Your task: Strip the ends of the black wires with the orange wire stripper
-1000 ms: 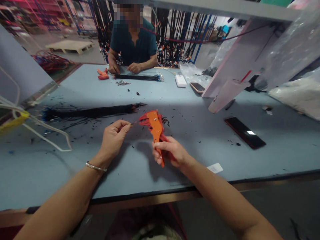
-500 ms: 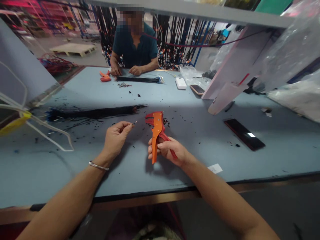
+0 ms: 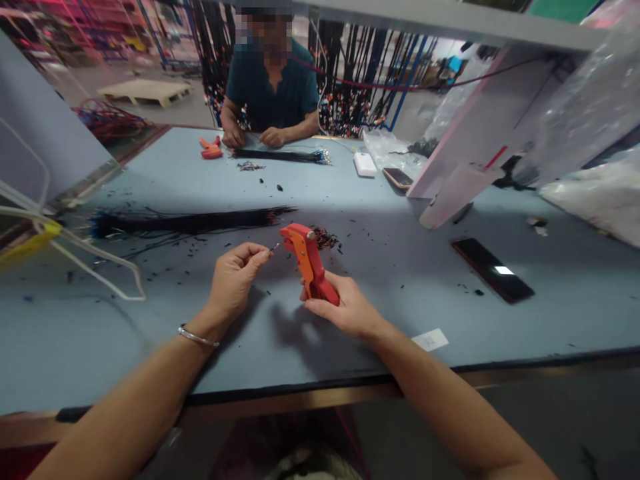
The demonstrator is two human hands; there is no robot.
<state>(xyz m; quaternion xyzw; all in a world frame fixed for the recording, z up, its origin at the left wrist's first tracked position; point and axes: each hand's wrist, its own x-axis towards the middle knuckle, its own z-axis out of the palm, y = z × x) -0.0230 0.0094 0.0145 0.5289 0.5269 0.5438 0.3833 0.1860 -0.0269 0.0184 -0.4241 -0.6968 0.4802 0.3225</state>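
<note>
Holding a thin wire (image 3: 275,247) just beside the head of the red and orange pliers (image 3: 304,257) seems to be the step in hand; bringing them together would call for careful alignment. The left hand (image 3: 231,279) has its fingers pinched on the wire, whose tip stands out beyond them, while the right hand (image 3: 347,308) wraps its fingers around the handles, over the worktop (image 3: 240,367).
</note>
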